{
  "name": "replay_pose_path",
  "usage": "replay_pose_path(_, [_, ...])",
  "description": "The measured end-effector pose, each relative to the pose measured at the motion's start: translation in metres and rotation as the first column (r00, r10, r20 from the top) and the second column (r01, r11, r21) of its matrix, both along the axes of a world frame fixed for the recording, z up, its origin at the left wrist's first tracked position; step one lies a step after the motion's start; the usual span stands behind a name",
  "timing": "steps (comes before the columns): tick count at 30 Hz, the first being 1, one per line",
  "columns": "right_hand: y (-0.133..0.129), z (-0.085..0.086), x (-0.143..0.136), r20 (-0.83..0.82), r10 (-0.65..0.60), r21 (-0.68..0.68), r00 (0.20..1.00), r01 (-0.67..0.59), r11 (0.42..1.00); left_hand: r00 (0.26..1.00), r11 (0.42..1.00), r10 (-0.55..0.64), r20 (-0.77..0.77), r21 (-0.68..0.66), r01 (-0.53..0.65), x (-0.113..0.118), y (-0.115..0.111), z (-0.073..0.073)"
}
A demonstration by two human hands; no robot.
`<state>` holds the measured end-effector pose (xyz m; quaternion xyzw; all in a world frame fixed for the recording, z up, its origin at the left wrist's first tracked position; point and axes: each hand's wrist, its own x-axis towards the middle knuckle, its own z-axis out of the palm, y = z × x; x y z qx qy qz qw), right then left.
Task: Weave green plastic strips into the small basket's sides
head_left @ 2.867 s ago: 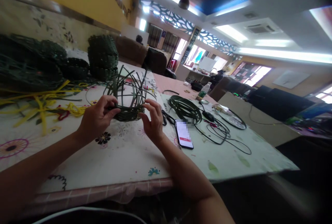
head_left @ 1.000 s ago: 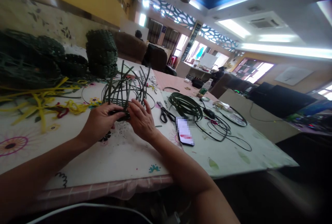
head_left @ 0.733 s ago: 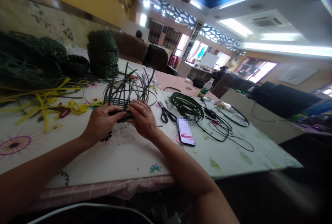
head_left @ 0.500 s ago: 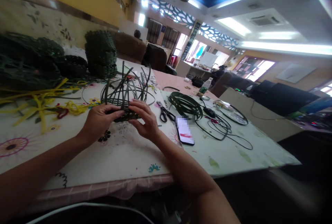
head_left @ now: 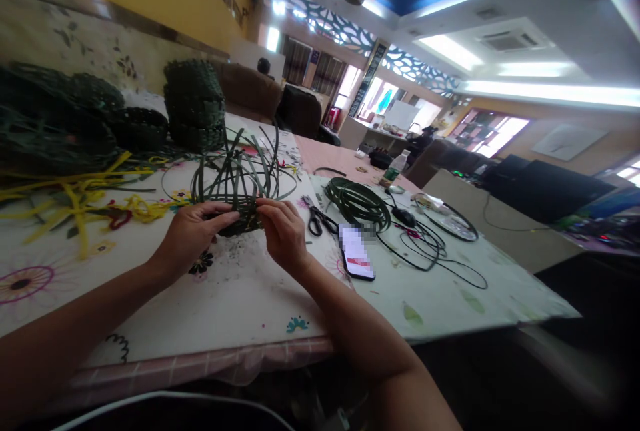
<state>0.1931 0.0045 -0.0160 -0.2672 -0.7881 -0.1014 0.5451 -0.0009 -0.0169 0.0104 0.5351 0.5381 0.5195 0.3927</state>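
A small dark green basket (head_left: 240, 223) of woven strips stands on the flowered tablecloth in front of me, its loose strip ends curving up and outward. My left hand (head_left: 197, 224) grips its near left side, thumb on the outer wall and fingers behind. On the near right side, my right hand (head_left: 284, 230) pinches a green strip at the weave between thumb and forefinger. The far wall of the basket is partly hidden behind the upright strips and my fingers.
Black scissors (head_left: 317, 218), a phone (head_left: 357, 251) and a coil of green strip (head_left: 356, 201) lie to the right. Yellow strips (head_left: 75, 198) spread at the left. Finished-looking green baskets (head_left: 194, 101) stand behind them. A bottle (head_left: 397, 168) is farther back.
My right hand has closed from spread fingers into a pinch and shifted slightly right. The basket's loose strips have turned and leaned a little left. My left hand keeps its hold.
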Motion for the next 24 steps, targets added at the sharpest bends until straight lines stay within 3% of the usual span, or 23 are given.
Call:
replay_pose_path(5, [0.002,-0.0048,0.0006,-0.02,-0.045,-0.042,0.999,0.044,0.998,0.999,1.0,-0.025,-0.034,-0.015,0.024,-0.0017,0.0014,-0.0069])
replay_pose_path(10, [0.003,-0.0036,0.0003,-0.052,-0.014,-0.005,0.999,0.014,1.0,0.992,0.996,-0.084,-0.091,-0.018,0.083,-0.0005,-0.0016,-0.0042])
replay_pose_path(16, [0.0084,-0.0051,0.0031,0.024,-0.155,0.079,0.988,0.152,0.985,0.973,0.99,-0.144,-0.181,-0.024,0.142,-0.0024,-0.0019,-0.0036])
replay_pose_path(24, [0.0019,-0.0043,0.0038,0.012,-0.006,-0.021,1.0,0.006,1.0,0.987,0.981,-0.159,-0.036,-0.118,0.154,-0.0031,0.0029,-0.0076])
